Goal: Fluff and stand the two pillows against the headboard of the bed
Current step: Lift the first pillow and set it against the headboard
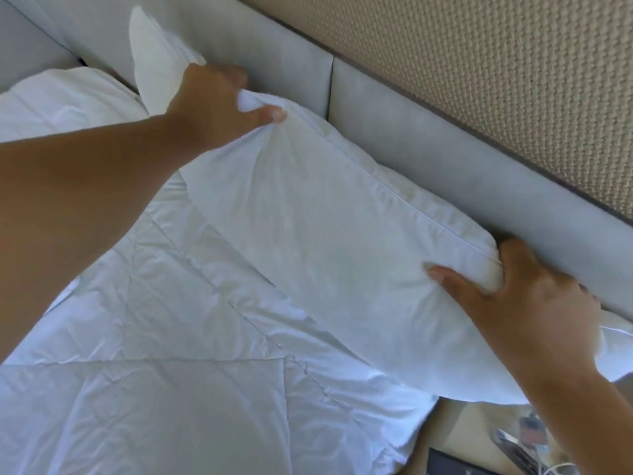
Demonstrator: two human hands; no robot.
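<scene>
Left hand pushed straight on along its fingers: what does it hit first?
Most likely the far pillow standing just beyond the left hand, then the headboard behind it. The gap's depth is unclear from this view.

The left hand (209, 108) reaches far forward, arm straight, fingers pinched closed. The right hand (524, 296) is nearer, thumb and fingers clamped.

The pillow (342, 234) is plain white, the quilt (171, 371) white with stitched diagonal lines, the headboard (428, 149) pale grey, and the wall (496, 63) beige with a woven pattern.
</scene>
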